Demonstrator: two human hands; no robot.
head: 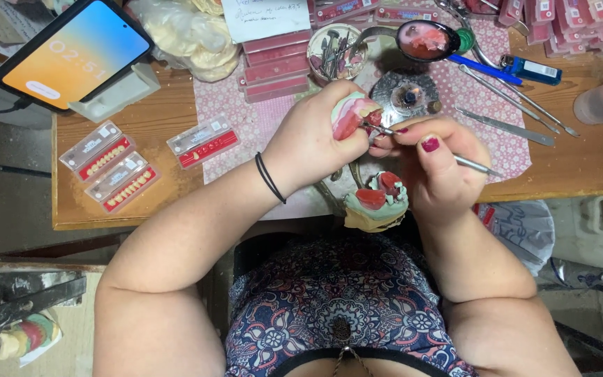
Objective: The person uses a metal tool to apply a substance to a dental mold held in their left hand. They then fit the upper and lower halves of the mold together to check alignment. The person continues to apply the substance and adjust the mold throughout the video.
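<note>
1. Left hand (pixel 312 136), with black bands on the wrist, closed around a pale green dental cast with pink wax (pixel 352 115), held above the table edge.
2. Right hand (pixel 434 164), at 3 o'clock from the left one, fingers pinched shut on a thin metal instrument (pixel 455 160); tip touching the pink wax.
3. Second green cast with red wax (pixel 377 202) at 6 o'clock, just below both hands.
4. Round metal burner (pixel 406 94) at 12 o'clock on the pink patterned cloth (pixel 225 105).
5. Clear flat boxes with rows of teeth on red strips (pixel 109 167) at 9 o'clock on the wooden table (pixel 594 160).
6. Smartphone with orange screen (pixel 75 52) at 10 o'clock.
</note>
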